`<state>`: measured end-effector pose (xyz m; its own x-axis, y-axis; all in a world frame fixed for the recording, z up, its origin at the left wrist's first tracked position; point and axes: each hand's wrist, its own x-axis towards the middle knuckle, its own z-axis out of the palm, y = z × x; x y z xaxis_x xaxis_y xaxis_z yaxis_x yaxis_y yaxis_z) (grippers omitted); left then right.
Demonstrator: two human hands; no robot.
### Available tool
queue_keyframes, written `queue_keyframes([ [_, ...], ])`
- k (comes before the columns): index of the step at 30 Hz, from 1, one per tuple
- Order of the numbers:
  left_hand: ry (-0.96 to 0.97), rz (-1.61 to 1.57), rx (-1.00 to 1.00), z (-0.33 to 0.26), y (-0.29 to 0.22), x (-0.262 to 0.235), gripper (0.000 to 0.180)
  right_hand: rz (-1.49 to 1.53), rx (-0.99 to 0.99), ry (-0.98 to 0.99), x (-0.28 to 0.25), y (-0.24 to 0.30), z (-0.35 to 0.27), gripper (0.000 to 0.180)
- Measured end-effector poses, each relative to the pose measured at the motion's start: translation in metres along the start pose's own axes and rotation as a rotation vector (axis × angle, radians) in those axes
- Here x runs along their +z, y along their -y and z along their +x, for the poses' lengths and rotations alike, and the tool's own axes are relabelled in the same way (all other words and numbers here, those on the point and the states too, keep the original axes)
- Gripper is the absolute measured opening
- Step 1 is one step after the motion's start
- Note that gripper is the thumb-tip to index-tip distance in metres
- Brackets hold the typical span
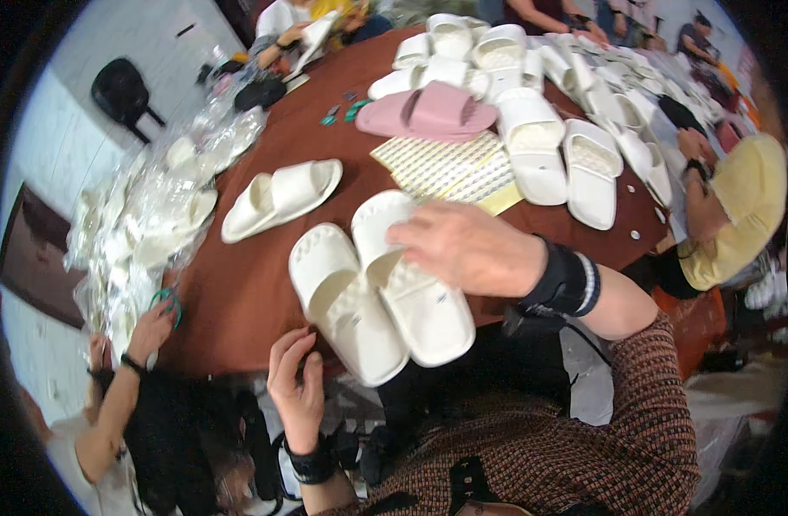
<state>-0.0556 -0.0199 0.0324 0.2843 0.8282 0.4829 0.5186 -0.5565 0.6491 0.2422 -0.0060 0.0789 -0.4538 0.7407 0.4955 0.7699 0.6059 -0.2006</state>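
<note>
White slippers (365, 344) lie paired at the tabletop's (239, 318) six o'clock, insoles seemingly marked already, right hand (471, 249) curled over one strap (whether pinching, I cannot tell), left hand (296, 387) loosely spread at their seven, while the lone slipper (295, 189) at their ten probably awaits work.

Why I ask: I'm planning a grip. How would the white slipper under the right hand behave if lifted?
The slipper looks moulded from foam-like plastic, so it's probably light and slightly bendy. Its broad, low shape suggests little tendency to roll. The strap arches over an open gap, so it may flex when gripped.
</note>
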Motion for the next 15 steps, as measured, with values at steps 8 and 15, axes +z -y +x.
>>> queue_keyframes([
  [8, -0.005, 0.091, 0.020, 0.007, 0.021, 0.004, 0.021, 0.213, -0.097, 0.064, 0.027, 0.024, 0.018, 0.023],
  [15, -0.011, 0.082, 0.067, 0.016, 0.021, 0.010, 0.020, 0.000, -0.065, 0.128, 0.072, 0.023, 0.026, 0.042],
])
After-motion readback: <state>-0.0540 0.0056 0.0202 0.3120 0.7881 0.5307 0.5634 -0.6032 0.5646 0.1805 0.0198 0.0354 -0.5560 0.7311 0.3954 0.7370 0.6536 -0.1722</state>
